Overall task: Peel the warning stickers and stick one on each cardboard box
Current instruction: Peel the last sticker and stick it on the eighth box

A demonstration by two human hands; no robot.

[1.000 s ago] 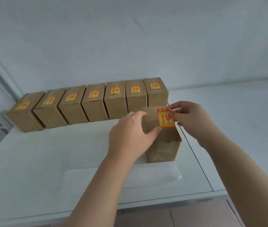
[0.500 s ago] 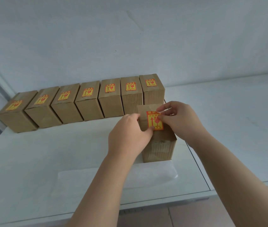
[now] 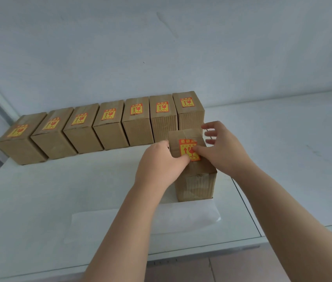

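A brown cardboard box (image 3: 195, 184) stands upright near the table's front, ahead of the row. A red and yellow warning sticker (image 3: 186, 147) lies flat on its top. My left hand (image 3: 161, 165) grips the box's left side, thumb against the sticker's lower edge. My right hand (image 3: 220, 148) presses its thumb on the sticker's right part, the other fingers spread straight above the box's far right corner. Behind, a row of several boxes (image 3: 110, 127) stands along the wall, each with a sticker on top.
A white backing sheet (image 3: 191, 218) lies on the white table (image 3: 49, 200) just in front of the near box, partly under my left forearm. A seam (image 3: 246, 210) separates this table from a second white surface on the right. The wall rises right behind the row.
My right hand went from pinching the sticker above the box to laying it flat on the top. Its fingers have spread out and only the thumb presses now. My left hand stays on the box.
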